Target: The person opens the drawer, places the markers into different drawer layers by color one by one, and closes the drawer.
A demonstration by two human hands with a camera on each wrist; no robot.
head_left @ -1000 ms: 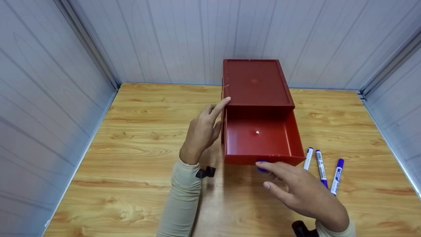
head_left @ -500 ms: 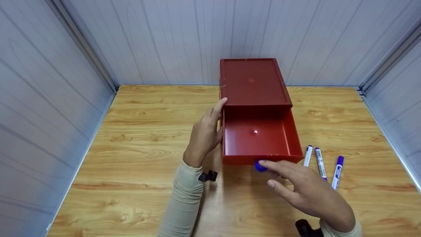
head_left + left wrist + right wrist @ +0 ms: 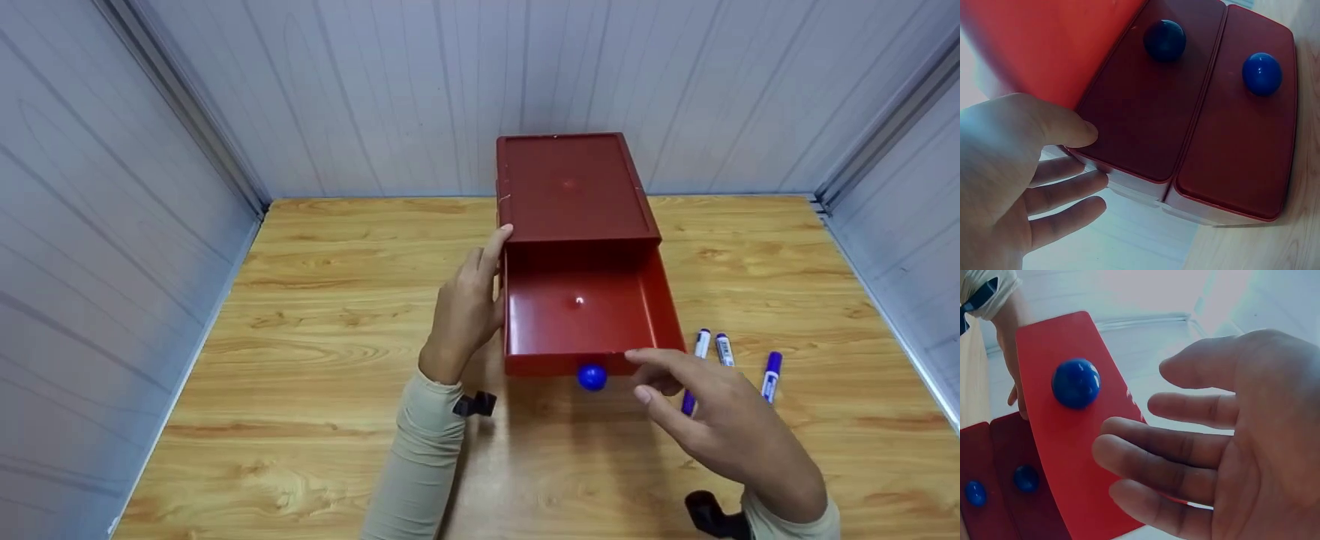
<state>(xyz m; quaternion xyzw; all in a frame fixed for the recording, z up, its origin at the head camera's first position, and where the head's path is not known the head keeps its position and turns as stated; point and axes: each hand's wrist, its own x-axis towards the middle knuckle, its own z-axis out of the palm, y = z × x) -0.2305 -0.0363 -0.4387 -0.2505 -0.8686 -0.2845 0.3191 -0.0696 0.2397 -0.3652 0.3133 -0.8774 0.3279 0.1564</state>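
Wood-grain tabletop (image 3: 315, 360), walled by pale panels, as I see it from the head view. Nearest, my right hand (image 3: 724, 431) hovers with fingers (image 3: 1185, 461) relaxed and slightly spread, gripping nothing; its fingertips lie just right of the blue knob (image 3: 592, 377) on the pulled-out top drawer (image 3: 577, 319), which looks empty. Just beyond those fingers, partly hidden by them, lie three blue-capped markers (image 3: 769, 375), side by side on the wood. My left hand (image 3: 465, 311) rests flat, fingers (image 3: 1067, 194) straight and loosely parted, against the left side of the red drawer cabinet (image 3: 570, 187), index tip at its front corner. The left wrist view shows two lower drawers (image 3: 1235, 140) closed, each with its own knob. In my judgement, a clean marker pickup needs the left hand bracing the cabinet and the right lifting clear of the drawer's front lip, the only obstruction between markers and drawer.
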